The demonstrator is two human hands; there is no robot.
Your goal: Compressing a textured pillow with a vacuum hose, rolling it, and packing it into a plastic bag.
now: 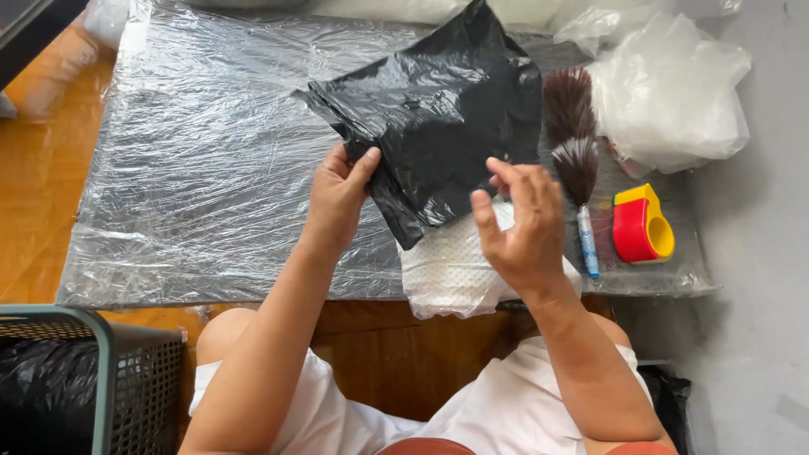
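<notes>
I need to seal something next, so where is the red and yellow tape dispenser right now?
In the head view the tape dispenser lies at the right edge of the plastic-covered board, just right of the feather duster, below the clear bags.

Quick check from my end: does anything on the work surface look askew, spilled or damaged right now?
Nothing spilled or broken. The white wrapped bundle overhangs the near edge of the plastic-covered board. The left hand pinches the crumpled black plastic bag; the right hand is beside it. The feather duster and the red-and-yellow tape dispenser lie flat.
</notes>
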